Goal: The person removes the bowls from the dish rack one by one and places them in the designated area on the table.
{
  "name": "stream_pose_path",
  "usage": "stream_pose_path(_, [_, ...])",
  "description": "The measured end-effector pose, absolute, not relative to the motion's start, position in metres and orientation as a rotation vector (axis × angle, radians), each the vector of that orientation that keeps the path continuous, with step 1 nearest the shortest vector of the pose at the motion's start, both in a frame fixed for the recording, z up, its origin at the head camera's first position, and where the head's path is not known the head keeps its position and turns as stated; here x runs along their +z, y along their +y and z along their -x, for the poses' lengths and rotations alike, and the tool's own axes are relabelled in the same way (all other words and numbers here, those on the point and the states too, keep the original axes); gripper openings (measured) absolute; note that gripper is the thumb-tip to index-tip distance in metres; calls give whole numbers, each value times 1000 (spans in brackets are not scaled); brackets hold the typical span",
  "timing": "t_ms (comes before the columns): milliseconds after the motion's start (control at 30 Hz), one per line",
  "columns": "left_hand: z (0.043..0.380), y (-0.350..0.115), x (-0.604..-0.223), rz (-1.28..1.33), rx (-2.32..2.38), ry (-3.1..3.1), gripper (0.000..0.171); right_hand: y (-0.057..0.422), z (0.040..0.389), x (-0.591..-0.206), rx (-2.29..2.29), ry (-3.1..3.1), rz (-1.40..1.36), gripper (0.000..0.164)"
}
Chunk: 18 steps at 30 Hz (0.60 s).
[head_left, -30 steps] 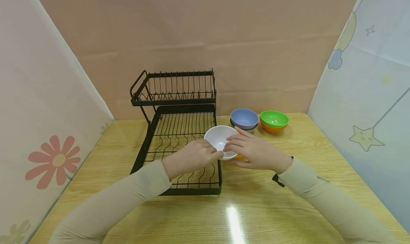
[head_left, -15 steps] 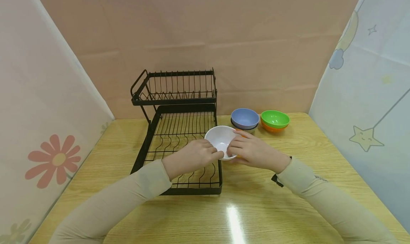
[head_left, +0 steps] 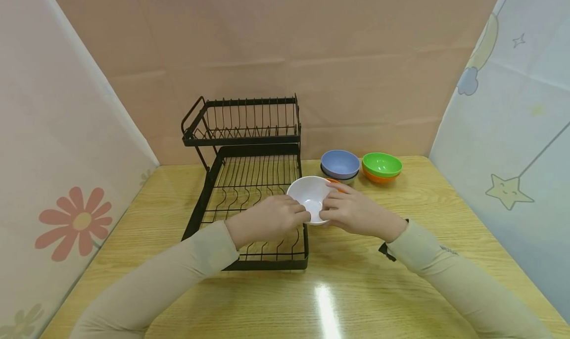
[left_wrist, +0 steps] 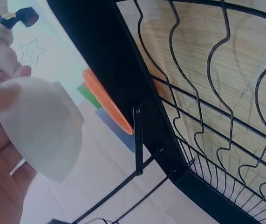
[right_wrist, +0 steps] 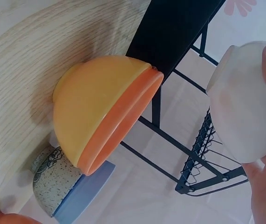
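Observation:
Both hands grip a white bowl by its near and right rim, above the dish rack's right edge. My left hand holds the rim on the left, and fingers of my right hand curl over the right rim into the bowl. In the left wrist view the white bowl is tilted and off the table. Below it, the right wrist view has an orange bowl nested in a yellow bowl on the table, close beside the rack. The head view shows little of that stack behind the right hand.
A black two-tier dish rack stands on the wooden table, left of the bowls. Behind the hands are a blue bowl nested in a speckled bowl, and a green bowl in an orange bowl. Fabric walls enclose the table.
The right hand's fingers have curled over the white bowl's rim. The bowl has shifted slightly to the right, while the left hand has barely moved.

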State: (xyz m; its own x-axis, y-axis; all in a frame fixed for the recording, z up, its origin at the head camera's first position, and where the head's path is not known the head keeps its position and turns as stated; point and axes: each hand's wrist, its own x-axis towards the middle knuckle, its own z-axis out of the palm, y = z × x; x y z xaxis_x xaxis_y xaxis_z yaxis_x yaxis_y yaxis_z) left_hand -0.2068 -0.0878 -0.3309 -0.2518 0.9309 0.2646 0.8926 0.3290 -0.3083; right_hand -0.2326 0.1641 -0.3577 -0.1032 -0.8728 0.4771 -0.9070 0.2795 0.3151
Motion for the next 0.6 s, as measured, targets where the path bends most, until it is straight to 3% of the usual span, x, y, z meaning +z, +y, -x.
stream_pose_path(167, [210,-96,-318,1456,-220,-2367,25,170,235,-357,102,-1978,-1564,22])
stream_pose_path(433, [235,-120,-307,810,-823,-2882,31,179,237,-357,104,-1990,-1549,22])
stream_pose_path(600, [248,-137,-320,872,-621,-3373,36,181,236,-360,104,-1996,-1537,22])
